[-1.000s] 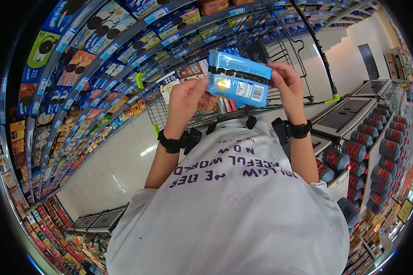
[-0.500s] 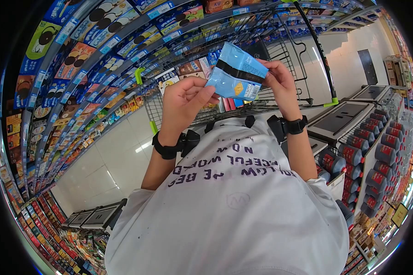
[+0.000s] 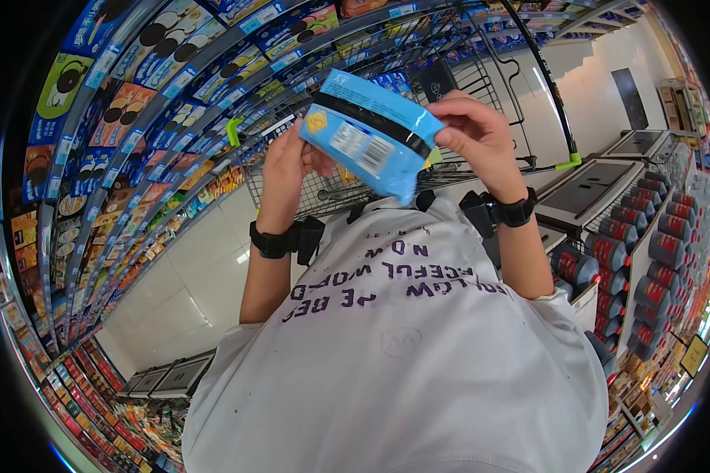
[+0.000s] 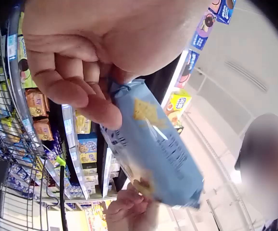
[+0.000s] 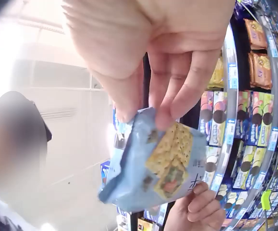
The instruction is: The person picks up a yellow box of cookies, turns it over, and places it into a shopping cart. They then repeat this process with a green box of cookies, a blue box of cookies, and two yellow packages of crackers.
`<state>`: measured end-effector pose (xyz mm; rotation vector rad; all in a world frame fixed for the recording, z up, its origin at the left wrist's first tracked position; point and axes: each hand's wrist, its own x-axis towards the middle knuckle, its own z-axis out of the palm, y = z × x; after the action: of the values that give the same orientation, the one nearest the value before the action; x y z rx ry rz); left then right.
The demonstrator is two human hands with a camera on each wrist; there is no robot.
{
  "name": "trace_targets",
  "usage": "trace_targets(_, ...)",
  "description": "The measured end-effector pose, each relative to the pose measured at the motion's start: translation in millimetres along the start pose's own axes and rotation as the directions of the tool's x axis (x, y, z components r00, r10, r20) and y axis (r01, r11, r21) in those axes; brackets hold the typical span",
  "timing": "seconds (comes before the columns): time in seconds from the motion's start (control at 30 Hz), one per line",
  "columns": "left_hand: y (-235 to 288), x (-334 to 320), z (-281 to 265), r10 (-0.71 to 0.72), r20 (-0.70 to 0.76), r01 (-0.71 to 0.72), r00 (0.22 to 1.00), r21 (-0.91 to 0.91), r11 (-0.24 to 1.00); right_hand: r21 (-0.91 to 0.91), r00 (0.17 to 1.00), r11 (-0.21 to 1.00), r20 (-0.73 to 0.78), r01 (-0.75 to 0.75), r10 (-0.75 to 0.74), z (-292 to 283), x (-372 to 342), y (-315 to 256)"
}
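A light blue snack packet (image 3: 371, 134) with a black stripe and a barcode is held up between both hands, tilted, in the head view. The left hand (image 3: 285, 169) pinches its left end between thumb and fingers. At the packet's right end, the right hand (image 3: 479, 142) grips the edge with thumb and fingers. In the left wrist view the packet (image 4: 158, 149) shows a cracker picture, with the left hand (image 4: 81, 62) pinching its top. Crackers are printed on the packet (image 5: 153, 163) in the right wrist view, where the right hand (image 5: 163, 62) pinches its upper edge.
Behind the hands stands a wire shopping cart (image 3: 521, 118) with green corner pieces. Shelves of boxed cookies (image 3: 126, 114) curve along the left. On the right are closed grey-topped cases (image 3: 588, 189) and rows of dark bottles with red labels (image 3: 607, 252).
The packet has turned and shifted left and nearer the head camera, its barcode side now larger in view. Both hands still hold it; the left hand has moved slightly left.
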<state>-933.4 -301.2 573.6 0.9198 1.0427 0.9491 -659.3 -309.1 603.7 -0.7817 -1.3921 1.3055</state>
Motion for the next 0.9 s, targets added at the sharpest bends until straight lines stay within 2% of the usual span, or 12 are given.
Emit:
trace_targets(0.03, -2.4, 0.0, 0.5, -0.002, 0.004, 0.002, 1.000, 0.003, 1.000, 0.000, 1.000, 1.000, -0.005, 0.001, -0.001, 5.9, 1.3, -2.3)
trace_targets(0.1, -7.2, 0.3, 2.6, -0.062, -0.105, 0.062, 0.993, -0.004, 0.998, 0.068, 0.991, 0.990, -0.046, -0.121, 0.124, 18.4, 6.0, -12.5)
trace_targets(0.23, -14.6, 0.4, -7.9, -0.103, -0.087, 0.103, 0.991, 0.002, 0.995, -0.039, 0.985, 0.985, -0.055, -0.167, 0.165, 17.3, 12.4, -5.8)
trace_targets(0.4, -12.3, -4.0, -4.7, -0.120, -0.140, 0.119, 0.983, -0.016, 0.993, 0.012, 0.979, 0.981, -0.061, -0.193, 0.194, 20.4, 13.3, -4.1)
trace_targets(0.63, -7.4, -6.3, -0.8, -0.140, -0.141, 0.135, 0.980, -0.043, 0.990, 0.011, 0.951, 0.955, -0.091, -0.297, 0.296, 11.2, 13.2, 0.5)
trace_targets(0.7, -5.9, -7.4, 0.1, -0.083, -0.113, 0.079, 0.990, -0.038, 0.996, 0.011, 0.936, 0.943, -0.122, -0.331, 0.330, 7.7, 12.3, 5.5)
trace_targets(0.77, -6.0, -6.8, -1.1, -0.045, -0.088, 0.041, 0.995, -0.039, 0.998, -0.064, 0.911, 0.915, -0.145, -0.398, 0.386, 4.7, 10.9, 12.6)
trace_targets(0.9, -2.5, -6.7, 1.7, 0.025, -0.067, -0.025, 0.997, -0.008, 1.000, -0.022, 0.893, 0.900, -0.138, -0.436, 0.429, 2.3, 8.3, 34.8)
